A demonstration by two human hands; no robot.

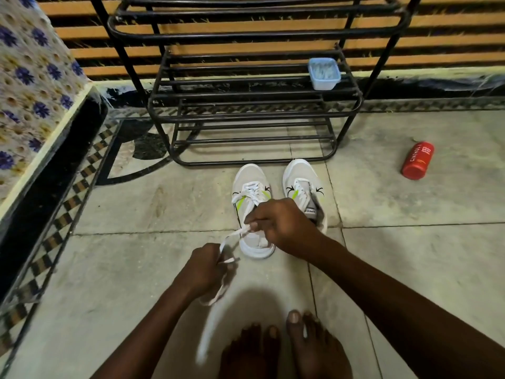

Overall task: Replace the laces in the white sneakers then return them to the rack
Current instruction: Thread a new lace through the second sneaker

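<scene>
Tiled floor [131, 203], left grip [203, 268] and right grip [278, 222] each pinching white lace [232, 236] of sneaker [250, 181]

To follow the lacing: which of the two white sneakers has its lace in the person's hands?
The left sneaker: the left hand and right hand both hold its lace. The right sneaker has its lace lying on the shoe.

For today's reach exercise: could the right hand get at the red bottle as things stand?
Probably yes, once the right hand drops the lace it pinches: only floor and a low sneaker lie between it and the red bottle.
</scene>
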